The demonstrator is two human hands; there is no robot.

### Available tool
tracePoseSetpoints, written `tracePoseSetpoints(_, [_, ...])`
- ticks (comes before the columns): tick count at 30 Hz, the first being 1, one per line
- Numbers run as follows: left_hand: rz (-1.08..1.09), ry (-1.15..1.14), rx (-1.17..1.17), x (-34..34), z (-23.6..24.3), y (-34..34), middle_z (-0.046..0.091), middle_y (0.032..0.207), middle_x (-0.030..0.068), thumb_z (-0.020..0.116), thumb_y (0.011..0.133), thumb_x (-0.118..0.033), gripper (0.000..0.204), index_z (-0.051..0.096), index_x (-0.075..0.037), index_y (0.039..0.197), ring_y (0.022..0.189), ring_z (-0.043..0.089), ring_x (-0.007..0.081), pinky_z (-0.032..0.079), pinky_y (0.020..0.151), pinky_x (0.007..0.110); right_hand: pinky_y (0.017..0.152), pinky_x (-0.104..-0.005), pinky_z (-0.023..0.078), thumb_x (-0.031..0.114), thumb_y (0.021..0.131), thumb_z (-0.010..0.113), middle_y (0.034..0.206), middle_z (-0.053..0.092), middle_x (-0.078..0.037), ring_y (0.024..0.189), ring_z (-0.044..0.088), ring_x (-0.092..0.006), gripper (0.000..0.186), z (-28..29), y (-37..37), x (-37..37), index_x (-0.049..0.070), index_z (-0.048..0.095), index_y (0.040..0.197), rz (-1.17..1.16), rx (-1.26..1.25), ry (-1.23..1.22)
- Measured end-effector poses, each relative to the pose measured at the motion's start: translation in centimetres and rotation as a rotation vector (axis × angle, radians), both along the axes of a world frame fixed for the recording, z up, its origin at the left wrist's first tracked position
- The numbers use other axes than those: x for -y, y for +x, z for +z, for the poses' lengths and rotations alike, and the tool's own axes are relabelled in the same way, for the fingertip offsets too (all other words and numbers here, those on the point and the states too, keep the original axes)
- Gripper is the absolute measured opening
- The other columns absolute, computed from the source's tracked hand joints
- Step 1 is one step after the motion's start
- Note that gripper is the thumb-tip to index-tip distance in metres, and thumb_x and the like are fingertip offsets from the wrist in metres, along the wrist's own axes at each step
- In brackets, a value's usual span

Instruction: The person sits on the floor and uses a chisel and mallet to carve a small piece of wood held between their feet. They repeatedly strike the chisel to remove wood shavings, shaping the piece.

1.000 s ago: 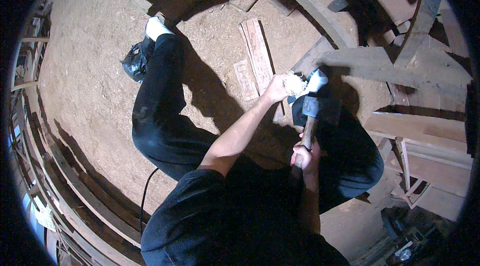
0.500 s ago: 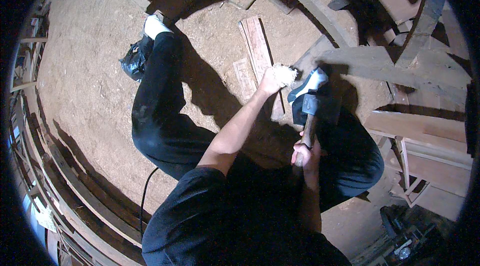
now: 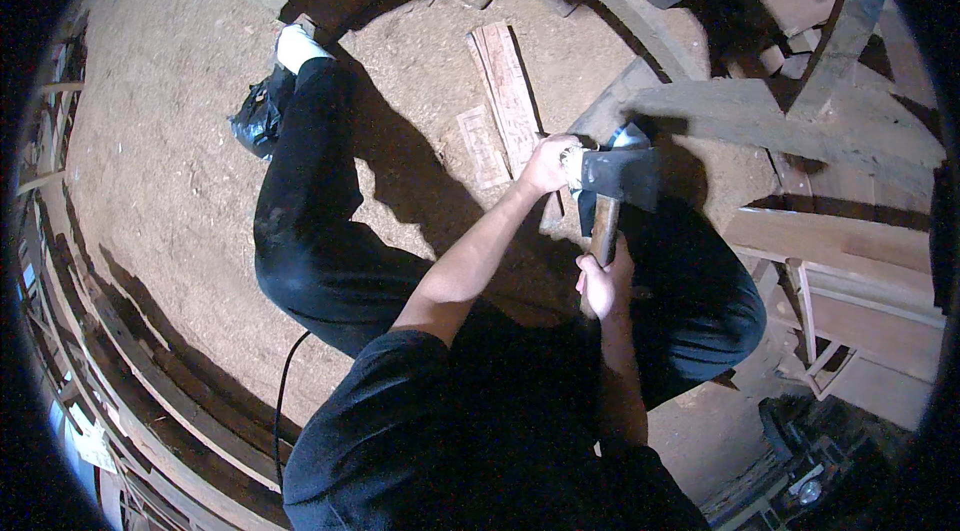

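My right hand (image 3: 606,281) is wrapped round the wooden handle of a hatchet (image 3: 606,227). Its broad dark steel head lies over my bent right leg, beside my left fist. Closed fingers of my left hand (image 3: 547,165) grip a pale, frayed-looking piece (image 3: 571,167); the hatchet head covers part of it, and I cannot tell its kind. Whether the steel touches that piece is unclear. Beyond my left hand, a reddish wooden board (image 3: 507,86) and a shorter wooden piece (image 3: 482,145) lie on the ground.
Curved timber beams (image 3: 710,113) stretch across the far right. Stacked planks (image 3: 850,251) stand at the right, and long timbers (image 3: 150,401) run along the left. A black plastic bag (image 3: 257,121) sits by my left foot. Some dark equipment (image 3: 805,481) is at lower right.
The hatchet head has moved up and slightly left, beside my left hand, partly covering the pale piece. My right hand has shifted slightly up and left with the handle.
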State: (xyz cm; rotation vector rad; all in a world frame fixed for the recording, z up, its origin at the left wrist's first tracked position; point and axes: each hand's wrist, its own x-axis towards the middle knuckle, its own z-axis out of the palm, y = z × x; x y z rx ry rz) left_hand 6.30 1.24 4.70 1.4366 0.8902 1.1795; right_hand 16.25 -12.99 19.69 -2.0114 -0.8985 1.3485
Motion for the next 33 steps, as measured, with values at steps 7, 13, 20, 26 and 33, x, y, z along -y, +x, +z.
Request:
tracePoseSetpoints(7, [-0.052, 0.160, -0.172, 0.3, 0.6, -0.5, 0.052, 0.067, 0.0160, 0.063, 0.058, -0.017, 0.023, 0.050, -0.003, 0.070, 0.068, 0.051, 0.0359, 0.041, 0.061, 0.041, 0.032, -0.0271, 0.037, -0.005, 0.071, 0.049, 0.062, 0.049, -0.006, 0.034, 0.044, -0.0135, 0.031, -1.2, -0.1, 1.4, 0.003, 0.042, 0.100, -0.095, -0.092, 0.043])
tracePoseSetpoints(13, [-0.054, 0.248, -0.264, 1.3, 0.3, -0.1, 0.052, 0.067, 0.0142, 0.061, 0.057, -0.017, 0.020, 0.050, -0.004, 0.069, 0.070, 0.052, 0.0341, 0.040, 0.064, 0.041, 0.033, -0.0275, 0.037, -0.006, 0.071, 0.047, 0.062, 0.050, -0.008, 0.034, 0.044, -0.0150, 0.036, -1.0, 0.4, 2.6, 0.000, 0.041, 0.106, -0.068, -0.154, 0.101])
tracePoseSetpoints(20, [0.006, 0.301, -0.338, 1.6, 0.2, -0.8, 0.052, 0.067, 0.0128, 0.061, 0.056, -0.019, 0.022, 0.049, -0.005, 0.068, 0.069, 0.052, 0.0325, 0.039, 0.064, 0.039, 0.034, -0.0273, 0.036, -0.006, 0.070, 0.050, 0.060, 0.050, -0.008, 0.035, 0.045, -0.0148, 0.036, -1.5, 0.2, 2.9, -0.002, 0.042, 0.106, -0.080, -0.236, 0.130])
tracePoseSetpoints(26, [0.023, 0.220, -0.300, 3.0, 0.0, -0.5, 0.051, 0.065, 0.0125, 0.060, 0.057, -0.019, 0.021, 0.048, -0.005, 0.065, 0.068, 0.051, 0.0318, 0.039, 0.064, 0.039, 0.034, -0.0261, 0.035, -0.007, 0.071, 0.053, 0.057, 0.048, -0.006, 0.035, 0.044, -0.0131, 0.035, -2.2, 0.3, 2.8, -0.002, 0.043, 0.104, -0.062, -0.214, 0.191])
tracePoseSetpoints(33, [0.004, 0.278, -0.344, 3.2, -0.8, 0.1, 0.052, 0.066, 0.0116, 0.060, 0.055, -0.015, 0.019, 0.050, -0.006, 0.068, 0.070, 0.052, 0.0312, 0.039, 0.065, 0.039, 0.034, -0.0255, 0.034, -0.006, 0.070, 0.052, 0.056, 0.047, -0.005, 0.034, 0.043, -0.0128, 0.035, -3.3, 1.1, 3.1, -0.002, 0.043, 0.104, -0.108, -0.219, 0.174])
